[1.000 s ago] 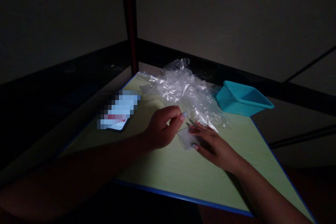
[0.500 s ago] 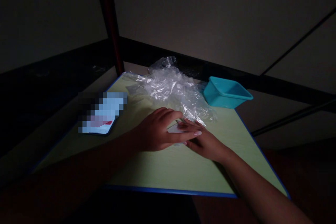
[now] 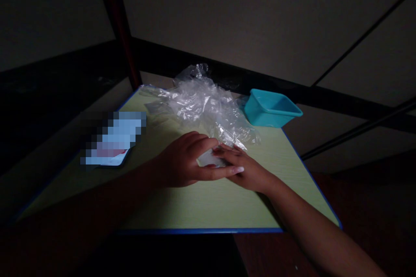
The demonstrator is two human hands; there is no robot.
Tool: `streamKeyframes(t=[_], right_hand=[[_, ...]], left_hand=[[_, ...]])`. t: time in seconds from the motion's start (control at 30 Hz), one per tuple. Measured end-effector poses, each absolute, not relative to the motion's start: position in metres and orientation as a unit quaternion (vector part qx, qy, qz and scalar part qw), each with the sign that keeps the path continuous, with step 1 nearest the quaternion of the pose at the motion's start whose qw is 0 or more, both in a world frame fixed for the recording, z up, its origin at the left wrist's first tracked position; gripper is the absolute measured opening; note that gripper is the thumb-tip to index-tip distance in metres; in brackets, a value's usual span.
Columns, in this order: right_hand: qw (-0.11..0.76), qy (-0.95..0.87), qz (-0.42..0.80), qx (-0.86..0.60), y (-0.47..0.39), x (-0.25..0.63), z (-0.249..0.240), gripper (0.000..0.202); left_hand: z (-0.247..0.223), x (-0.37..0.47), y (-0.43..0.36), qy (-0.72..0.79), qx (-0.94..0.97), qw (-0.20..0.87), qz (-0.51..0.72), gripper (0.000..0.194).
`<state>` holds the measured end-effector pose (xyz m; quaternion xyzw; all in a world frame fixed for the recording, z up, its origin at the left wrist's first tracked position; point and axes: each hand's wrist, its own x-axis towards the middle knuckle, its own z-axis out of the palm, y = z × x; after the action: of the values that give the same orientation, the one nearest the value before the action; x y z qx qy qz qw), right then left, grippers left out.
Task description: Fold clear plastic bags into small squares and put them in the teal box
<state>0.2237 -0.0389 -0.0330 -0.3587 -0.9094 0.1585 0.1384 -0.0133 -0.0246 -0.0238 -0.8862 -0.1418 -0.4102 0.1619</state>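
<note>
At the middle of the table, my left hand (image 3: 183, 160) curls round a small whitish piece (image 3: 205, 158), perhaps thin plastic, with a red patch at its lower edge. The left thumb stretches to the right, across the near side of the piece, and its tip overlaps my right hand (image 3: 245, 168). My right fingers are stretched out and lie over the right end of the piece; the right thumb is mostly hidden. Just beyond both hands spreads a crumpled heap of clear plastic bags (image 3: 203, 104).
A lit phone (image 3: 113, 138), partly pixelated, lies at the left side of the pale green table (image 3: 201, 207), which has a blue edge. A turquoise plastic basket (image 3: 271, 114) stands at the back right corner. Behind the table runs a wall (image 3: 227, 17).
The view has shifted, so everything sits a little further left. A red patch now shows on the piece between my hands. Both hands keep nearly the same pose.
</note>
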Motion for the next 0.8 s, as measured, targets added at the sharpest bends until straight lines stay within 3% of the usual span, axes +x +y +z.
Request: streamKeyframes(t=[0.13,0.37,0.53,0.8], right_hand=[[0.143,-0.908,0.163,-0.359,-0.039,0.223,-0.033,0.048],[0.139,-0.899,0.18,-0.374,-0.037,0.225,-0.032,0.051],[0.126,-0.885,0.178,-0.412,-0.036,0.228,-0.025,0.055],[0.084,-0.909,0.174,-0.37,-0.042,0.224,-0.025,0.065]], left_hand=[[-0.018,-0.014,-0.027,-0.139,-0.903,0.125,-0.387,0.048],[-0.021,-0.011,-0.026,-0.166,-0.956,0.006,-0.241,0.037],[-0.025,-0.014,-0.018,-0.23,-0.941,-0.071,-0.236,0.026],[-0.03,-0.012,-0.011,-0.31,-0.926,-0.07,-0.203,0.025]])
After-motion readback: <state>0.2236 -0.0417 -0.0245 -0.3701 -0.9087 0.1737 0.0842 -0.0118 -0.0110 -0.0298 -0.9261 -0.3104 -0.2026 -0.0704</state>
